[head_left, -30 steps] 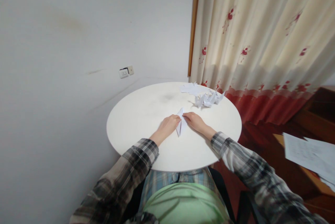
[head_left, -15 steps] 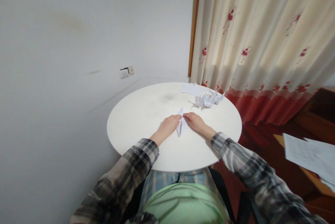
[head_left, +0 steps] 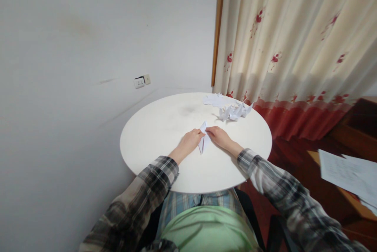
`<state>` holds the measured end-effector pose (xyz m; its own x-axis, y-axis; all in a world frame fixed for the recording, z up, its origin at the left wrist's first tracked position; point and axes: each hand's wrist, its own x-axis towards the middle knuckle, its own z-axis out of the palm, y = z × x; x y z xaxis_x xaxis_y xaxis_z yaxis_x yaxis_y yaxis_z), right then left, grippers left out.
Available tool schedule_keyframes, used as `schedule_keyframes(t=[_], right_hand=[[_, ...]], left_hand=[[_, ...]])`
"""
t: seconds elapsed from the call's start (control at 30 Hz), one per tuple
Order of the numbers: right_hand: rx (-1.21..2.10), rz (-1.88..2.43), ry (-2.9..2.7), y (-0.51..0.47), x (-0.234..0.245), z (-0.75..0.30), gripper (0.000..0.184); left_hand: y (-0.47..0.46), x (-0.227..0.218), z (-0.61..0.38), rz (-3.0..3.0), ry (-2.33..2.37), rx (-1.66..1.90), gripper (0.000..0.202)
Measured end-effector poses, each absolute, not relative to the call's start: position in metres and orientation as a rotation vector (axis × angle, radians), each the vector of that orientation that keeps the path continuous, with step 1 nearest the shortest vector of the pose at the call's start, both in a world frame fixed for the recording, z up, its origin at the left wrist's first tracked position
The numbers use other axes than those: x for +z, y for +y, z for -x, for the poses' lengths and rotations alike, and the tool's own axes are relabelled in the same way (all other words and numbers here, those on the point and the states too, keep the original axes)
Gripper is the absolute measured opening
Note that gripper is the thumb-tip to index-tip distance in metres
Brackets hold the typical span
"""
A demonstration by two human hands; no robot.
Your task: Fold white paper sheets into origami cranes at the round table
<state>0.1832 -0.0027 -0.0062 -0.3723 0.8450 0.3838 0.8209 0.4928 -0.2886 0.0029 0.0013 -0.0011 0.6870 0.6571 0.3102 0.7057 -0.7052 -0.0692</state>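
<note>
The left hand (head_left: 193, 138) is pinching the paper (head_left: 205, 142); the right hand (head_left: 218, 135) is touching it (no telling if it's gripping). Pressing evenly should be keeping folds neat.

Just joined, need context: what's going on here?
A person is handling a narrow piece of folded white paper, with the fingers of the left hand and right hand on it from either side. It is near the middle of a round white table. Beyond it, toward the right, is a cluster of folded paper figures, with flatter paper behind them.
</note>
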Motion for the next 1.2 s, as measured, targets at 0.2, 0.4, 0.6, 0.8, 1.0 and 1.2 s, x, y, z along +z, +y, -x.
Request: schedule_keyframes(t=[0.2,0.4,0.6,0.8,1.0,1.2], right_hand=[[0.079,1.375,-2.266,-0.003,-0.005,-0.182,0.027],[0.097,1.384,-2.260,-0.005,-0.003,-0.182,0.027],[0.129,1.412,-2.212,-0.002,-0.006,-0.183,0.025],[0.185,1.440,-2.151,0.012,-0.013,-0.183,0.026],[0.219,1.465,-2.108,0.022,-0.019,-0.184,0.025],[0.257,1.452,-2.131,0.024,-0.020,-0.187,0.029]], left_hand=[[0.004,-0.002,-0.004,2.731,-1.125,-0.373,0.026],[0.005,0.000,-0.008,2.769,-1.251,-0.496,0.027],[0.003,-0.001,-0.008,2.807,-1.359,-0.586,0.029],[0.004,-0.001,-0.006,2.768,-1.121,-0.411,0.028],[0.002,0.001,-0.006,2.740,-1.096,-0.374,0.027],[0.002,0.000,-0.007,2.724,-1.100,-0.373,0.026]])
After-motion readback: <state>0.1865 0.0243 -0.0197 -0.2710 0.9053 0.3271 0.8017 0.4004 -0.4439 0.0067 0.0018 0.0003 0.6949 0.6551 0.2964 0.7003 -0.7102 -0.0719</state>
